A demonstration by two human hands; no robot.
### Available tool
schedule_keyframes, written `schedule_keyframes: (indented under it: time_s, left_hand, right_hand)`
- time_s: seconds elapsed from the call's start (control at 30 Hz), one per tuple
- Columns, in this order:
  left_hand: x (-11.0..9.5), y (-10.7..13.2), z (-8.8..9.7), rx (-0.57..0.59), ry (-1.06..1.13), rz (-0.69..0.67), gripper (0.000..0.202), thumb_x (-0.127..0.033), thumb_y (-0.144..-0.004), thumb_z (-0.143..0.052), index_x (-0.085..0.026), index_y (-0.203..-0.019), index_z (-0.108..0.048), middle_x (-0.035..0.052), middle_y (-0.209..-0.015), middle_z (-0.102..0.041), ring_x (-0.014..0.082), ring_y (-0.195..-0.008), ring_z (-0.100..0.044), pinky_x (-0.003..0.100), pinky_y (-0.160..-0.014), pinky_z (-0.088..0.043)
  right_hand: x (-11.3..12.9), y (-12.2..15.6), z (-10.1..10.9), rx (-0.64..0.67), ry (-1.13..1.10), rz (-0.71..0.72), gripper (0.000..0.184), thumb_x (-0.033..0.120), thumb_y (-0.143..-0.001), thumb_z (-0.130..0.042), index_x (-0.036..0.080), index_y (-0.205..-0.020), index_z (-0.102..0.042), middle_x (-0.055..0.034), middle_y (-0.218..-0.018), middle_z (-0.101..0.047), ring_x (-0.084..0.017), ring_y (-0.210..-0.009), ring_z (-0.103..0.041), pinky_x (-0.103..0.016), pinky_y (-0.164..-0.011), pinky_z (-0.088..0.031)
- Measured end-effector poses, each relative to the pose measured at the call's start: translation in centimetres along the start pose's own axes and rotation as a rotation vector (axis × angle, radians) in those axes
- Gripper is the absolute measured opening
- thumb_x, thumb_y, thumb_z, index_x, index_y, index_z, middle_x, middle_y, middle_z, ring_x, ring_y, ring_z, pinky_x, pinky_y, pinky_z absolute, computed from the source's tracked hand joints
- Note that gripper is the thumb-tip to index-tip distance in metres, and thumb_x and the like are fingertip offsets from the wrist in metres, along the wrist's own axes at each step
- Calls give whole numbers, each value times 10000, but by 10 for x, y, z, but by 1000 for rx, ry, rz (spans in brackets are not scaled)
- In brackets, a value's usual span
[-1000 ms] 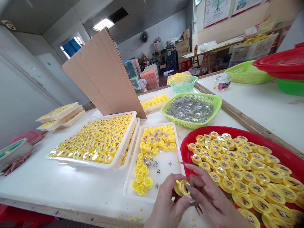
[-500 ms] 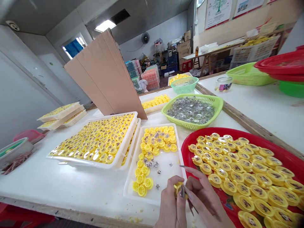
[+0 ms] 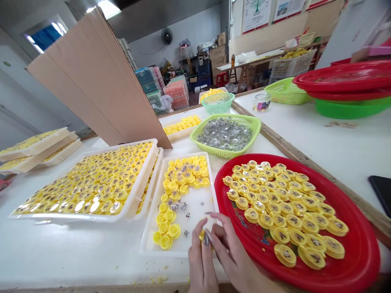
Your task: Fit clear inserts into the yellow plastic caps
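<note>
Two hands are working close together over the near corner of a white tray (image 3: 195,207): the left hand (image 3: 198,262) and the right hand (image 3: 229,248) are pinching a yellow cap (image 3: 202,235), mostly hiding it. Many yellow caps are lying on a red tray (image 3: 359,260) just beside them. Handling this single cap seems to be the step in hand, and the next move appears to call for a steady grip.

Small workshop, white workbench (image 3: 61,248), yellow caps (image 3: 287,232), stacked crates (image 3: 176,95), cardboard boxes (image 3: 217,53)
</note>
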State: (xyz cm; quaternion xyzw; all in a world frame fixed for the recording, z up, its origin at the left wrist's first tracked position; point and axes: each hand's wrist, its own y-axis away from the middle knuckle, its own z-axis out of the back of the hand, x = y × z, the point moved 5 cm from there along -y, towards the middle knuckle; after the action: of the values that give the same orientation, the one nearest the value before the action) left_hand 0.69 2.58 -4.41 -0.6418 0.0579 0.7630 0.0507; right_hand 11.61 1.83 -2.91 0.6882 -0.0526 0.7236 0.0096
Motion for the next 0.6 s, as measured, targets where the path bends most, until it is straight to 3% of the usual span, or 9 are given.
schedule_keyframes:
  time_s: [0.1, 0.2, 0.23, 0.33, 0.47, 0.6]
  left_hand:
    - [-8, -30, 18, -76, -162, -22, 496, -505, -970, -374, -191, -1352, -416, 78, -953, -665, 189, -813, -624, 312, -747, -494]
    - [-8, -51, 43, -93, -137, -8, 449, -532, -914, -496, -214, -1230, -484, 16, -838, -625, 119, -596, -491, 247, -595, -425]
    - [-6, -55, 50, -87, -113, 6, 456, -545, -895, -523, -210, -1202, -490, 7, -815, -622, 108, -556, -456, 234, -556, -404]
    - [-1, -58, 63, -80, -30, 28, 483, -563, -893, -514, -204, -1212, -463, -6, -764, -614, 105, -564, -466, 216, -539, -400]
    - [1, -60, 67, -109, 195, 32, 454, -526, -876, -576, -194, -1172, -485, 3, -795, -624, 102, -613, -499, 201, -548, -410]
    - [-3, -63, 73, -143, 224, -19, 359, -502, -866, -608, -195, -1040, -543, 2, -827, -631, 90, -636, -500, 193, -573, -416]
  right_hand:
    - [15, -28, 24, 28, 12, 33, 363, 478, -946, -451, 251, -1229, -461, -22, -928, -643, -168, -862, -634, -308, -789, -517]
    - [26, -37, 75, -52, 73, 51, 318, 433, -946, -468, 265, -1216, -454, -35, -1006, -626, -187, -960, -612, -343, -873, -480]
    - [27, -34, 92, -70, 157, 59, 261, 402, -941, -492, 262, -1161, -490, -32, -969, -627, -190, -918, -611, -344, -845, -475]
    - [31, -13, 123, -15, 783, 276, 100, 311, -938, -491, 234, -931, -555, -36, -861, -626, -209, -828, -582, -368, -770, -446]
    - [11, 20, 116, 240, 1437, 539, 115, 154, -863, -503, 210, -817, -591, -76, -842, -645, -270, -840, -574, -446, -782, -405]
    - [-16, 31, 100, 405, 1596, 707, 100, 119, -725, -569, 195, -773, -610, -109, -872, -667, -286, -874, -579, -474, -831, -394]
